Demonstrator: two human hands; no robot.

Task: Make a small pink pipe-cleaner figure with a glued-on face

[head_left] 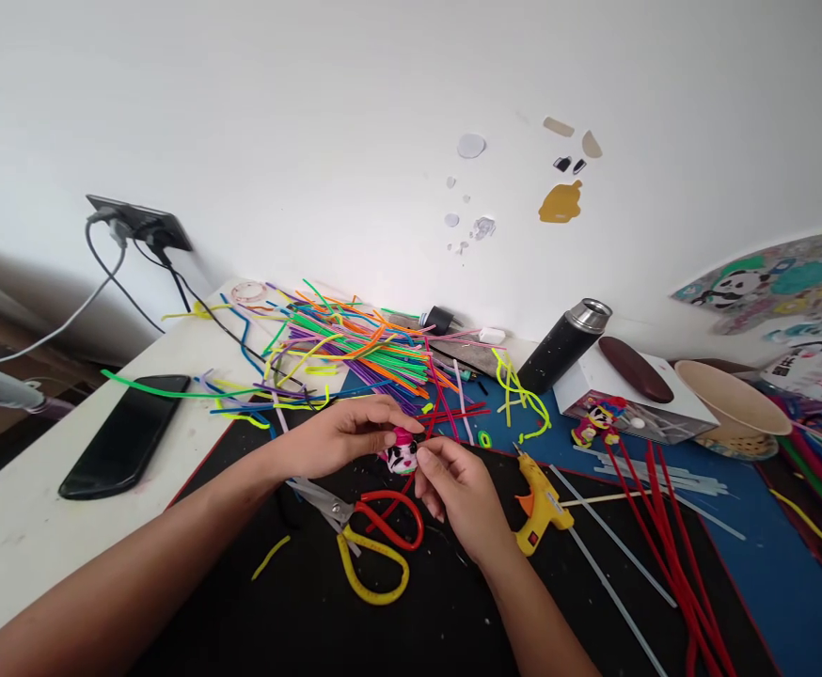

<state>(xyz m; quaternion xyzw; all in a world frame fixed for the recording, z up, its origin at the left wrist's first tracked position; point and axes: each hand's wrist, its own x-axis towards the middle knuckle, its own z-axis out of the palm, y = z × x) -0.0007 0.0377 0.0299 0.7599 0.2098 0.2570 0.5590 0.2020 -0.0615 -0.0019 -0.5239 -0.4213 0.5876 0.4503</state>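
Observation:
Between my two hands is a small figure head (402, 458), white and black with a pink top, made of what looks like pipe cleaner. My left hand (344, 434) pinches it from the left, fingers bent over the pink part. From the right, the thumb and fingertips of my right hand (457, 484) close on its side. Just below the hands lie scissors (340, 511) with one red and one yellow handle. A yellow glue gun (542, 503) rests to the right of my right hand.
A heap of coloured pipe cleaners (361, 348) lies behind my hands. A phone (125, 447) is at the left. A black flask (562, 348), a white box (637, 390), a finished-looking figure (598, 423), glue sticks (615, 597) and red pipe cleaners (671, 536) occupy the right.

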